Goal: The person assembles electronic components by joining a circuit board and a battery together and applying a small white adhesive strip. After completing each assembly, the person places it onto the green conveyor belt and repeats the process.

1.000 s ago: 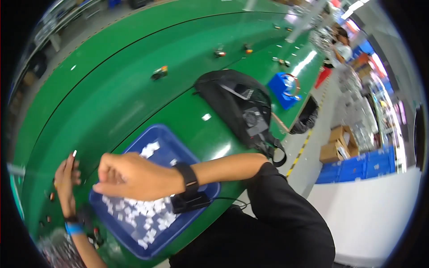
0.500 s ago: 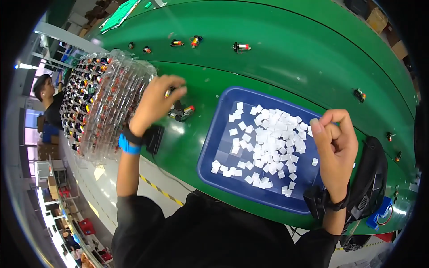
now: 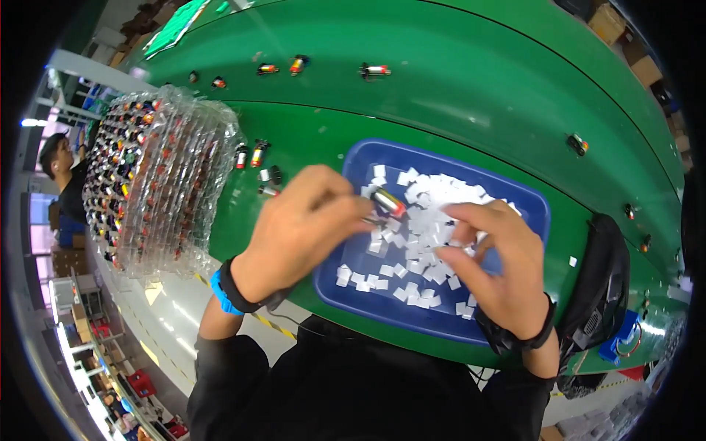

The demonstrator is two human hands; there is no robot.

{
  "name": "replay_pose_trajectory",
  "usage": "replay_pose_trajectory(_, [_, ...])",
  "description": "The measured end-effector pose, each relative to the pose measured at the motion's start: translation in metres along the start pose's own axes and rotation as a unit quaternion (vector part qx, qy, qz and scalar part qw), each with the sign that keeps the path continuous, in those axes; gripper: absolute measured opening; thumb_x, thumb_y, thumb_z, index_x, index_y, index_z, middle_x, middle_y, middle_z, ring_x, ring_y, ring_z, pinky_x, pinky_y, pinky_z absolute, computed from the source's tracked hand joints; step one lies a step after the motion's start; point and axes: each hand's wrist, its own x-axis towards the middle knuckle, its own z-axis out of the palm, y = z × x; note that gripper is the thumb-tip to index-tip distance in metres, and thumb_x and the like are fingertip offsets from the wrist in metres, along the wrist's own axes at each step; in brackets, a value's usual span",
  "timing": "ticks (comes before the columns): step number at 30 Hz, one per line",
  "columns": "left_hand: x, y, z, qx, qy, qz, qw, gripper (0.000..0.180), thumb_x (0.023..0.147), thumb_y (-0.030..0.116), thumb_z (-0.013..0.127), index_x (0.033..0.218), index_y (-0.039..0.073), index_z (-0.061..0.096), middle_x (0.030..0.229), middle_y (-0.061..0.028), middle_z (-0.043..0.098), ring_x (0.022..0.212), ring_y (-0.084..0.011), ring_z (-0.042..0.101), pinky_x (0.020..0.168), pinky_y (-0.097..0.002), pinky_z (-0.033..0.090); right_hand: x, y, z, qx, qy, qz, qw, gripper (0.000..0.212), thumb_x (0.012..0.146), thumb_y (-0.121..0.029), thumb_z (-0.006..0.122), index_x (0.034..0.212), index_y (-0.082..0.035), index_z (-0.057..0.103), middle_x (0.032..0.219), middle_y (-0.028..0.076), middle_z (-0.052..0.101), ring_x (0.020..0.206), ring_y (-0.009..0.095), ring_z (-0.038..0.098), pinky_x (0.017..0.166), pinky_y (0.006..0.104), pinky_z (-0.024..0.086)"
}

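Note:
My left hand (image 3: pixel 301 224) is closed in a pinch on a small wired motor (image 3: pixel 388 202), a cylinder with a red end and a pale-yellow band. The motor is over the left part of a blue tray (image 3: pixel 548 213) that holds many small white squares (image 3: pixel 434 253). My right hand (image 3: pixel 496 268) hovers above the tray's right half, its thumb and index finger apart and facing the motor. Whether a white square clings to its fingertips I cannot tell. Several similar motors (image 3: pixel 259 153) lie on the green bench left of the tray.
Stacked clear plastic trays (image 3: pixel 169 184) full of motors stand at the left. More motors (image 3: pixel 375 70) are spread along the green surface (image 3: pixel 456 81) beyond. A black bag (image 3: pixel 599 287) lies right of the tray. A person (image 3: pixel 66 165) is at the far left.
My left hand has moved right from the loose motors to over the tray, now with a motor in it. My right hand has moved left over the tray, its thumb and index finger parting.

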Motion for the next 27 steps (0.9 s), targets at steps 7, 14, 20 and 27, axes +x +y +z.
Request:
replay_pose_trajectory(7, [0.042,0.012,0.055,-0.066,0.129,0.268,0.952,0.032,0.069,0.006,0.088,0.093,0.006,0.067,0.087,-0.0069,0.067,0.076,-0.0261,0.062,0.059,-0.0333,0.050,-0.005,0.028,-0.011,-0.090,0.029,-0.057,0.994,0.019,0.079,0.002,0.078,0.095,-0.001,0.068,0.079,0.010,0.070,0.063,0.024,0.066,0.053,0.0295,0.050])
replay_pose_trajectory(14, [0.039,0.008,0.071,-0.289,0.151,0.181,0.928,0.027,0.087,0.005,0.076,0.110,0.000,0.063,0.090,-0.0107,0.070,0.079,-0.0243,0.066,0.063,-0.0331,0.056,-0.005,0.045,-0.022,-0.170,0.099,-0.113,0.974,0.020,0.077,0.001,0.076,0.096,-0.003,0.070,0.085,0.010,0.070,0.071,0.025,0.069,0.054,0.0312,0.053])
replay_pose_trajectory(20, [0.041,-0.017,0.063,-0.646,-0.131,-0.243,0.711,0.031,0.101,0.018,0.062,0.120,-0.007,0.060,0.096,-0.0110,0.070,0.082,-0.0142,0.065,0.060,-0.0291,0.058,-0.001,0.043,-0.015,-0.119,0.011,-0.136,0.984,0.022,0.079,0.005,0.076,0.097,-0.001,0.067,0.090,0.012,0.073,0.070,0.026,0.070,0.057,0.0300,0.055])
replay_pose_trajectory(27, [0.031,-0.010,0.066,-0.630,-0.173,-0.172,0.737,0.030,0.100,0.014,0.064,0.123,-0.005,0.060,0.101,-0.0108,0.069,0.079,-0.0099,0.063,0.060,-0.0254,0.057,0.001,0.032,-0.011,-0.127,-0.070,-0.010,0.989,0.022,0.081,0.002,0.077,0.098,-0.002,0.065,0.096,0.011,0.069,0.082,0.024,0.067,0.059,0.0289,0.055])
